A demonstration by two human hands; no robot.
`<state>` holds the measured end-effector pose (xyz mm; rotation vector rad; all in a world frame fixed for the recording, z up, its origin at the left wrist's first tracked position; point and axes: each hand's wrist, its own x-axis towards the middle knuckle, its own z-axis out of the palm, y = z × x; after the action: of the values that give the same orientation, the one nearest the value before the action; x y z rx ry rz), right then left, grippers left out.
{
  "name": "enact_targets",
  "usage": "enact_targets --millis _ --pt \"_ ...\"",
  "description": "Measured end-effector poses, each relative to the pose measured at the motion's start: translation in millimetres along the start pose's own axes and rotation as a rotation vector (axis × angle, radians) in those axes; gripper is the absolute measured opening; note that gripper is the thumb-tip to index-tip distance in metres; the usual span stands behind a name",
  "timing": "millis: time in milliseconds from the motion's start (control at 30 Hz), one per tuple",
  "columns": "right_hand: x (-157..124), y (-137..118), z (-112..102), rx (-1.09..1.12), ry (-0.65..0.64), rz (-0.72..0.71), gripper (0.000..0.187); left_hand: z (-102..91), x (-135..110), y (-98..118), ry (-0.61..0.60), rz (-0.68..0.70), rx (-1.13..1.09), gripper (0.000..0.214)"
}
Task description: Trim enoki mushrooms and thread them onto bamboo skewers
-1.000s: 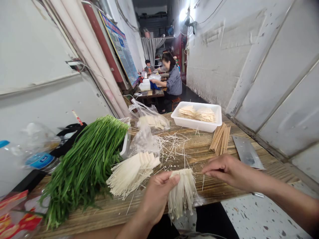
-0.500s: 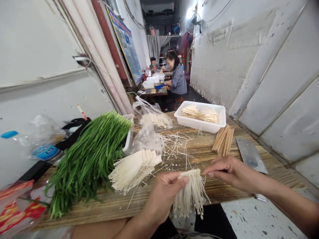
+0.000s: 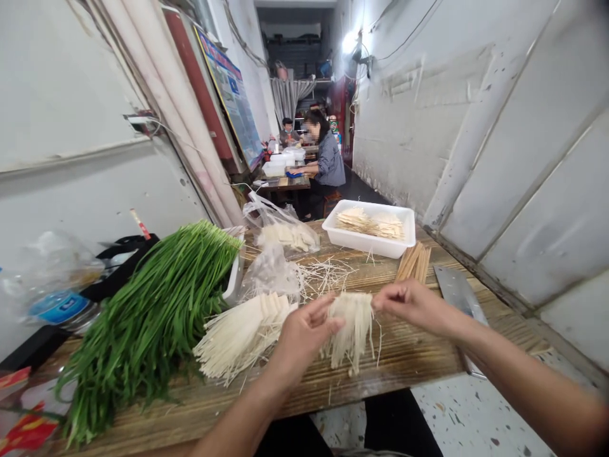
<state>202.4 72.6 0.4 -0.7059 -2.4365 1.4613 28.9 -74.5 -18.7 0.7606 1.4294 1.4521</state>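
Note:
My left hand (image 3: 302, 336) pinches the top of a flat bunch of white enoki mushrooms (image 3: 351, 330), whose stems hang down over the wooden table (image 3: 419, 358). At the bunch's upper right edge my right hand (image 3: 412, 303) is closed in a pinch on a thin skewer end that I can barely make out. A pile of cut enoki (image 3: 242, 333) lies just left of my left hand. A big heap of green chives (image 3: 152, 317) fills the left part of the table.
A white tray (image 3: 368, 238) of skewered enoki stands at the back, bamboo skewers (image 3: 413, 263) and a cleaver (image 3: 457, 292) to its right. Plastic bags (image 3: 276, 231), a water bottle (image 3: 52, 298) and red packets (image 3: 21, 425) sit left. Two people sit at a far table (image 3: 285, 183).
Both hands have lifted the enoki bunch up and away from the table's front edge, toward the middle. My right hand has closed in against the bunch's right edge.

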Motion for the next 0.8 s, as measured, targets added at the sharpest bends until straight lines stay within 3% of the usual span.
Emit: enact_targets --millis 100,233,300,400,567,667,800 --pt "15.8 9.4 -23.9 -0.120 0.234 -0.031 0.030 -9.0 13.1 9.9 0.119 0.172 0.099 0.070" --pt "37.6 32.5 -31.6 -0.352 0.458 -0.116 0.026 -17.1 20.7 -3.0 0.196 0.340 0.282 0.054" --pt "43.1 48.4 -15.2 -0.407 0.495 -0.117 0.023 -19.1 21.2 -21.7 0.239 0.399 0.501 0.048" --pt "39.1 73.9 30.2 -0.515 0.500 -0.136 0.024 -20.1 19.3 -58.0 0.254 0.527 0.872 0.046" --pt "10.7 99.1 100.5 -0.693 0.404 -0.140 0.019 -19.6 15.5 -110.1 0.027 0.779 1.362 0.058" --pt "-5.3 100.4 111.8 -0.770 0.391 -0.104 0.024 -18.9 20.5 -123.5 -0.098 0.799 1.508 0.064" --pt "-24.1 100.8 100.3 -0.843 0.378 -0.047 0.022 -15.7 35.3 -127.3 -0.166 0.788 1.548 0.066"
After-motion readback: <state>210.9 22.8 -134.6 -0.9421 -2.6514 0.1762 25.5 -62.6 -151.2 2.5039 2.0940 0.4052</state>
